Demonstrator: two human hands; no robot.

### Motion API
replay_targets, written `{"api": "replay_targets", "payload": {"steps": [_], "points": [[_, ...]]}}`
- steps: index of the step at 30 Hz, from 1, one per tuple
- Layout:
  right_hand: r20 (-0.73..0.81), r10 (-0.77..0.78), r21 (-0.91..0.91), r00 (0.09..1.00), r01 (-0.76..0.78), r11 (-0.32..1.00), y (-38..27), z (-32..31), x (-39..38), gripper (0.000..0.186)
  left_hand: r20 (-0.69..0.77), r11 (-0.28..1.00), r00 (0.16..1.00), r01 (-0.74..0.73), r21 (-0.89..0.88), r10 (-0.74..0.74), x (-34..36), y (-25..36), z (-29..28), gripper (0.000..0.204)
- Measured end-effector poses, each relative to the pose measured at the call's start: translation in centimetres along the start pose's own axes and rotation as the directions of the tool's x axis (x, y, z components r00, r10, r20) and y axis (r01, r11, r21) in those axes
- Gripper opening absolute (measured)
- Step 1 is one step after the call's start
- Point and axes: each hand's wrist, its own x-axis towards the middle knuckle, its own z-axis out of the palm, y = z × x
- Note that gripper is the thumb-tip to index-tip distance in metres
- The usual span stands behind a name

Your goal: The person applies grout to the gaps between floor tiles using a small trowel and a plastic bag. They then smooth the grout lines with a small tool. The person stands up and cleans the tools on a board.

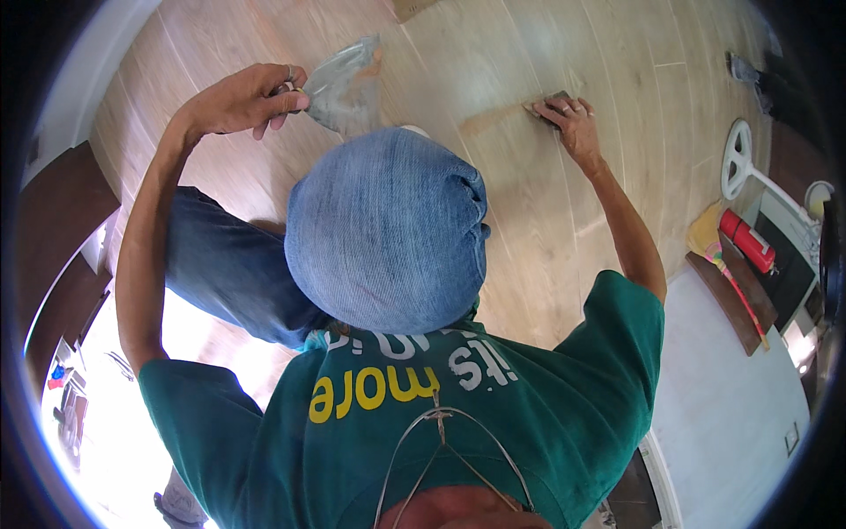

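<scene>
My left hand (pixel 256 101) is closed around the gathered neck of a clear plastic bag (pixel 345 86). The bag flares out over the floor, with a brownish residue along its far side. To the right, my right hand (pixel 571 128) presses a small dark flat piece (pixel 557 96) against the wood-look floor (pixel 511 53); fingers cover most of it, so its exact kind is hidden. A tan smear (pixel 493 116) lies on the floor just left of that hand. Between my arms my bent knee in blue jeans (pixel 388 229) blocks part of the floor.
Along the right stand a red fire extinguisher (pixel 747 240), a brush with a red handle (pixel 738 286), a brown board (pixel 723 291) and a white stand with a ring-shaped end (pixel 737 159). Another person's shoe (pixel 745 69) shows at the upper right. Dark brown panels (pixel 66 198) line the left.
</scene>
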Motion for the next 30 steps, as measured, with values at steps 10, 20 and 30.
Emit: {"api": "replay_targets", "payload": {"steps": [10,20,30], "points": [[-0.084,0.008,-0.041,0.996,-0.012,0.999,1.5,1.0,-0.3,0.067,0.014,1.000,1.000,-0.014,0.016,0.013,0.3,0.0,0.1,0.046],[0.020,0.009,-0.083,1.000,-0.008,0.996,1.5,-1.0,1.0,0.051,0.024,0.999,0.999,-0.044,0.010,0.044,0.2,0.5,-0.2,0.045],[0.031,0.042,-0.006,0.999,-0.042,0.999,-1.5,-1.2,0.5,0.044,0.041,0.999,0.999,0.008,0.051,-0.010,0.1,0.4,-0.3,0.049]]}}
